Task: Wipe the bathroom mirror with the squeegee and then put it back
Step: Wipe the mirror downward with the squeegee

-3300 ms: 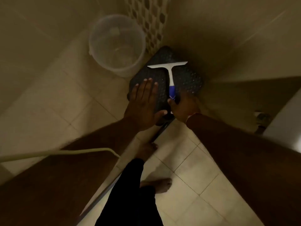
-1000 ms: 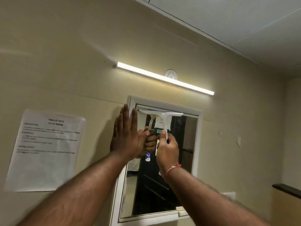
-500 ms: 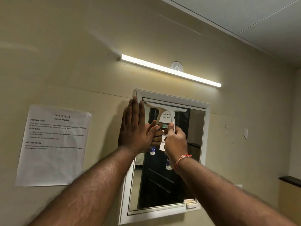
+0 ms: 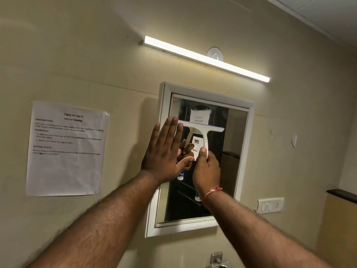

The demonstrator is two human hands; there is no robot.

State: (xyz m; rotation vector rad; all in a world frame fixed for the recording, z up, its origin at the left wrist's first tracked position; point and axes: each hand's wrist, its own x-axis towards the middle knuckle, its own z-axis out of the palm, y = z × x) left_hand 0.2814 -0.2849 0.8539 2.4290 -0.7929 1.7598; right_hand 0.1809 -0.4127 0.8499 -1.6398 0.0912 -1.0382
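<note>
Our right hand (image 4: 206, 169) grips the white plastic squeegee (image 4: 202, 136) on the white-framed wall mirror (image 4: 242, 151). Our left hand (image 4: 166, 151), at nine o'clock, lies flat and open on the frame.

White squeegee (image 4: 202, 132) against the white-framed mirror (image 4: 237, 171).
I see its blade lying level above my right hand (image 4: 207, 169), handle running down into that fist.

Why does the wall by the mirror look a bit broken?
Right of the mirror, the wall has a small chipped or peeling patch and a fainter scuff beside it. The paper sheet on the left is wrinkled. Nothing else looks odd.
</note>
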